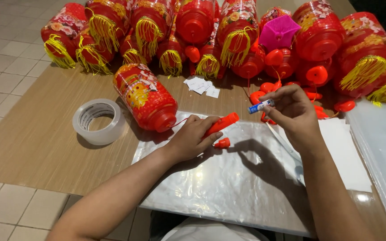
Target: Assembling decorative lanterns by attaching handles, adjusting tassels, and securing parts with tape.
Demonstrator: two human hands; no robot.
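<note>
The left hand (pixel 192 136) is closed around a slim orange plastic handle (pixel 221 124), fingers wrapped over its near end while the far end juts out toward the upper right; the hand rests on a clear crinkled plastic sheet (pixel 220 183) spread over the wooden table (pixel 32 143). A small orange plastic cap (pixel 222 143) lies on that sheet, just beside the left hand's fingertips. The right hand (pixel 295 114) is raised above the sheet's far right corner, pinching a small white and blue cylindrical battery (pixel 261 106) between thumb and fingers, the battery's free end pointing at the handle. A red printed plastic lantern (pixel 144 96) lies on its side just left of the sheet's far edge, with a roll of clear adhesive tape (pixel 98 121) further left of it. Beyond the sheet, a heap of red lanterns with yellow tassels (pixel 211 31) fills the table's far side. White paper sheets (pixel 345 151) lie to the right of the plastic sheet.
</note>
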